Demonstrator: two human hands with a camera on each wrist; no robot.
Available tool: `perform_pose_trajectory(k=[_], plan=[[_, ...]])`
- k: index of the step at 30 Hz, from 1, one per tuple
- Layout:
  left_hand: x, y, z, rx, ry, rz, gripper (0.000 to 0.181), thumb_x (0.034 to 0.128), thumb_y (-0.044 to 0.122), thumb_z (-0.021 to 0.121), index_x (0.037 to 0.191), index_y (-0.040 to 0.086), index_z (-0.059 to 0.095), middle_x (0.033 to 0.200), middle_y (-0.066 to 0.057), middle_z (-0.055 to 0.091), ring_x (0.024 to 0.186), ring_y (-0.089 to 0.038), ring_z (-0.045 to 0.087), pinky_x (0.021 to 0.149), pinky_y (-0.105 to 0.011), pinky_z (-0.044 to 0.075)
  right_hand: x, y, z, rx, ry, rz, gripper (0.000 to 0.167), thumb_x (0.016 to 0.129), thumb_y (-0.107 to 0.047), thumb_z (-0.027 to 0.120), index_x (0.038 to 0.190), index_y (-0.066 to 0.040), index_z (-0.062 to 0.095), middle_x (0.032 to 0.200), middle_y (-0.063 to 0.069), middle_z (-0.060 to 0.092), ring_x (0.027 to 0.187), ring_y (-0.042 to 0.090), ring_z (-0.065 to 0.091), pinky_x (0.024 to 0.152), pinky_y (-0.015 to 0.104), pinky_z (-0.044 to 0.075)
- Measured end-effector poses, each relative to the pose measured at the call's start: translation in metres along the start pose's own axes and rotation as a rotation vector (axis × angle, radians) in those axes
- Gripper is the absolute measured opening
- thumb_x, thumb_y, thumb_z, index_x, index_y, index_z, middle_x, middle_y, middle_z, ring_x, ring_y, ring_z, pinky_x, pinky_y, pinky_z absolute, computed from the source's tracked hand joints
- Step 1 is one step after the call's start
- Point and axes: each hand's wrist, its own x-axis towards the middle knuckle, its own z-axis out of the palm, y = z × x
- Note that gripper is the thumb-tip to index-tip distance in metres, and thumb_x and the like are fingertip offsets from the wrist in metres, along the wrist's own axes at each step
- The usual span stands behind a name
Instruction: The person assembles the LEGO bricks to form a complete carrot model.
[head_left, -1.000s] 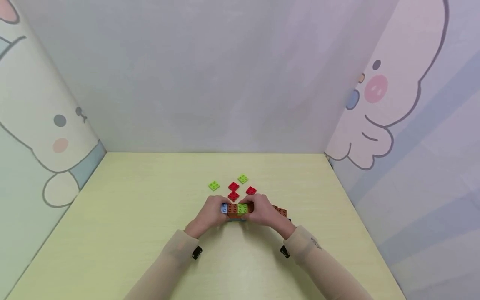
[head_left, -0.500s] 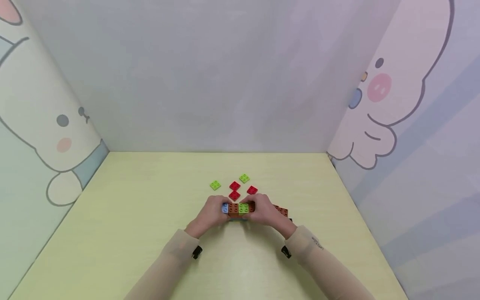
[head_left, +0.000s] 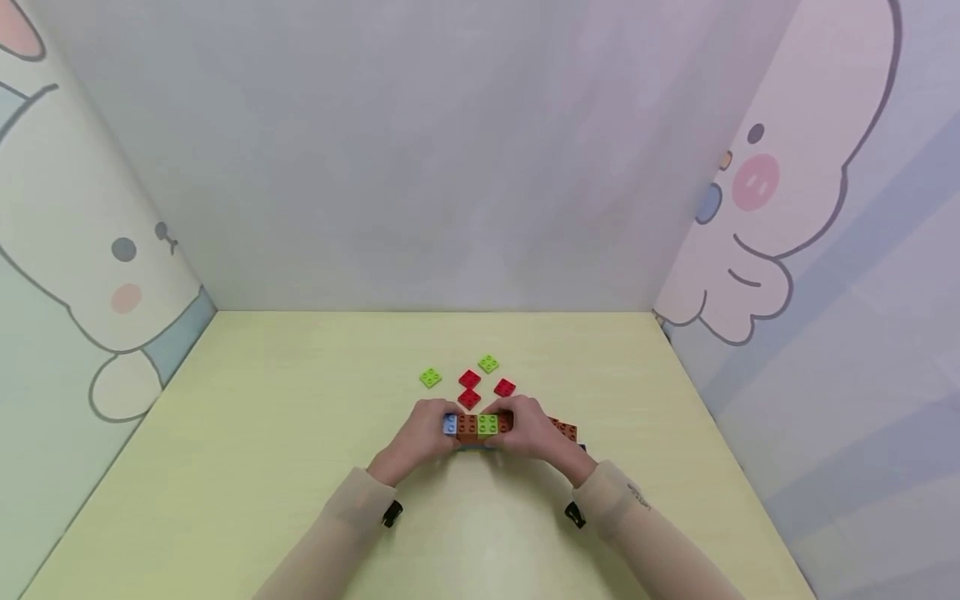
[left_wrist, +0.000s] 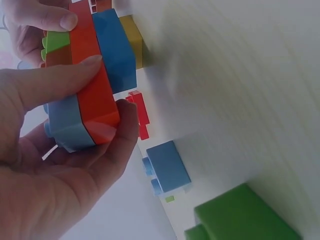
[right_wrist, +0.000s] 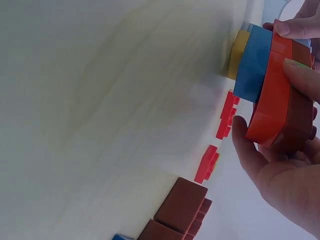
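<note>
A stack of toy building bricks (head_left: 467, 427) stands between both hands at the middle of the table. Its layers show in the wrist views: a yellow brick (left_wrist: 131, 41) lowest, a blue brick (left_wrist: 115, 49) above, then a row of red bricks (right_wrist: 270, 107). On top sit a light blue brick (left_wrist: 70, 120), brown bricks (right_wrist: 296, 117) and a lime green brick (head_left: 487, 424). My left hand (head_left: 420, 435) grips the light blue end, its thumb on the red row's near side. Around the brown end curl the thumb and fingers of my right hand (head_left: 531, 427).
Behind the stack lie red plates (head_left: 469, 379) and lime green plates (head_left: 431, 377). Loose brown bricks (head_left: 567, 430) sit beyond my right wrist. Near my left hand are a loose blue brick (left_wrist: 169, 167) and a green brick (left_wrist: 245, 215). Walls enclose the table (head_left: 300, 367).
The head view has shifted slightly. Both hands keep their grip on the brick stack, with no clear movement against the table.
</note>
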Motion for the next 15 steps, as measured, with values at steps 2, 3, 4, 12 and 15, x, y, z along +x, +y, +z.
perform_pose_trajectory(k=[2,3,4,12,15], plan=[[-0.0002,0.0001,-0.0008,-0.003,-0.006,0.002,0.036,0.0674,0.001,0.081,0.101,0.005,0.069,0.097,-0.005,0.063,0.087,-0.02,0.054,0.076,-0.037,0.047,-0.0003,0.0007,0.0006,0.013,-0.001,0.006,0.03,0.074,-0.018,0.083,0.102,-0.018,0.072,0.097,-0.008,0.061,0.088,0.013,0.054,0.077,0.032,0.047],[-0.0004,0.0001,-0.0013,-0.003,-0.008,0.003,0.036,0.0675,0.001,0.081,0.101,0.005,0.069,0.097,-0.005,0.063,0.086,-0.02,0.054,0.076,-0.037,0.047,-0.0004,0.001,0.001,0.016,0.0,0.007,0.03,0.074,-0.018,0.082,0.102,-0.018,0.071,0.097,-0.008,0.061,0.088,0.013,0.053,0.077,0.032,0.047],[-0.0004,-0.0001,-0.0017,-0.001,-0.011,0.002,0.036,0.0677,0.001,0.081,0.101,0.005,0.069,0.097,-0.005,0.063,0.086,-0.02,0.054,0.076,-0.037,0.047,-0.0005,0.0012,0.0013,0.021,0.001,0.006,0.03,0.074,-0.018,0.082,0.102,-0.018,0.071,0.097,-0.008,0.061,0.088,0.013,0.053,0.077,0.032,0.047],[-0.0011,-0.0007,-0.0021,-0.02,-0.018,0.002,0.035,0.0681,0.001,0.082,0.101,0.006,0.069,0.096,-0.005,0.064,0.085,-0.019,0.054,0.075,-0.037,0.047,-0.0016,-0.0003,0.0013,0.031,0.002,0.028,0.03,0.073,-0.018,0.083,0.102,-0.019,0.072,0.097,-0.007,0.061,0.088,0.014,0.053,0.076,0.032,0.047],[-0.0009,-0.0012,-0.0017,-0.023,-0.017,0.0,0.036,0.0678,0.001,0.081,0.101,0.006,0.069,0.096,-0.004,0.064,0.085,-0.019,0.054,0.075,-0.037,0.047,-0.0017,0.0001,0.0013,0.032,-0.001,0.033,0.03,0.074,-0.018,0.083,0.102,-0.018,0.072,0.098,-0.006,0.061,0.088,0.014,0.054,0.076,0.032,0.047]])
